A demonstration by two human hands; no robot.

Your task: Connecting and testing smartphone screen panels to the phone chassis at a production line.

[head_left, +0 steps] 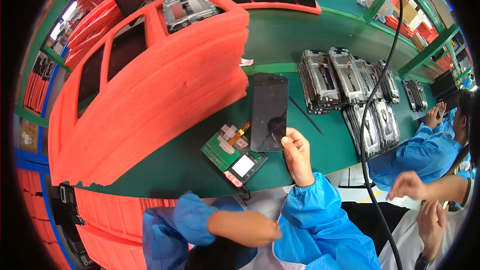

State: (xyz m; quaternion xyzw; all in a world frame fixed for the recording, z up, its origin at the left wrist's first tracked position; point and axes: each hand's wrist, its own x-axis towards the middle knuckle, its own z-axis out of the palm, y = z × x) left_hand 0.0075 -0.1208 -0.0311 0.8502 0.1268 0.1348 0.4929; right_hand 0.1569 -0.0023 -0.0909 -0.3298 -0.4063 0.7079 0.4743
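My right hand (pixel 297 156) grips the lower right corner of a black phone screen (pixel 270 107) between thumb and fingers. The screen stands upright in the view, its glossy face showing reflections. Just left of its lower end lies a green circuit board with a small white-lit display (pixel 243 165), with an orange flex cable and pinkish tape on it. My left hand (pixel 252 229) is in front of my body, off the table's near edge and touching my right sleeve or close to it. Motion blurs it, and its fingers are mostly hidden.
Stacked red foam trays (pixel 165 85) rise at the left, a phone frame (pixel 189 10) in the top one. Stacks of phone frames (pixel 320 80) stand at the right. A thin black stick (pixel 306 115) lies between. A black cable (pixel 367 115) hangs down. Other people's hands (pixel 430 225) are at the right.
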